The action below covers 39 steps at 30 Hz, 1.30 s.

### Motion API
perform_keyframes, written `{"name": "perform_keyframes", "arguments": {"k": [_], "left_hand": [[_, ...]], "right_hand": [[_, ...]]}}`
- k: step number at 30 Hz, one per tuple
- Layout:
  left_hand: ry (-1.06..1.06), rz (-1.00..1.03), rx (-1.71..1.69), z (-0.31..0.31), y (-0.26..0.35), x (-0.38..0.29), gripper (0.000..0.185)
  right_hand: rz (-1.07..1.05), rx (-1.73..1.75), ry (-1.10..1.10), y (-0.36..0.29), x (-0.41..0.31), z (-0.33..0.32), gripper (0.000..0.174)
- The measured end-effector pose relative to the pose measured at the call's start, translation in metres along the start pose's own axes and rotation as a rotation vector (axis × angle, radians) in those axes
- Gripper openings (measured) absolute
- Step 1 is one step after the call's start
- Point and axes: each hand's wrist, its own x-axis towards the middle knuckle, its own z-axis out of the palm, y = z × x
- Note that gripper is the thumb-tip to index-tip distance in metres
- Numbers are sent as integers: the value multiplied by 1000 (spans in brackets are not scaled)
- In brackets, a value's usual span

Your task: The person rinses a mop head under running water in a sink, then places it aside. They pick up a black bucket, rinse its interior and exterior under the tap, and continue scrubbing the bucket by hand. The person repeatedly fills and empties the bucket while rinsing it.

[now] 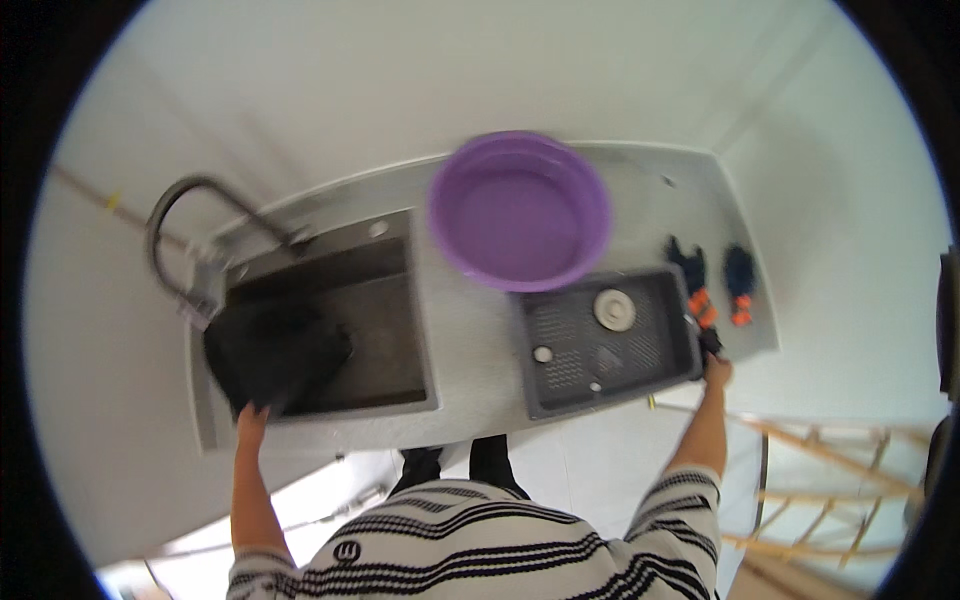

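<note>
My left hand [253, 420] grips the near edge of a dark, flat sheet-like thing [270, 356], perhaps a bag or basin, which covers the left part of the dark sink [382, 330]. Over at the counter's right side, my right hand [718, 369] is closed on a small dark cloth-like item [709, 343] beside the grey plastic tray [534, 390]. Just beyond it lie a dark glove-like item with an orange cuff [703, 306] and a second dark item with an orange end [740, 281]. Blur hides finer detail of both hands.
A purple basin [521, 217] stands behind the tray, between it and the wall. The tray holds a round white drain cover [615, 310] and small white pieces. A curved faucet [154, 232] arches over the sink's left. Wooden racks [825, 495] stand at lower right.
</note>
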Motion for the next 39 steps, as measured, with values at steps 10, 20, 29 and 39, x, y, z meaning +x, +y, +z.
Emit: {"name": "perform_keyframes", "arguments": {"k": [10, 20, 29, 39], "left_hand": [[-97, -84, -167, -11, 17, -26, 38], [-31, -134, -523, -41, 70, -15, 61], [46, -81, -342, -25, 74, 3, 42], [68, 19, -341, -28, 71, 6, 39]], "right_hand": [[-373, 896, 86, -293, -186, -94, 27], [-752, 1038, -838, -553, -610, 89, 47], [-1300, 955, -1163, -637, -719, 212, 33], [-1244, 865, -1316, -597, -700, 212, 39]]}}
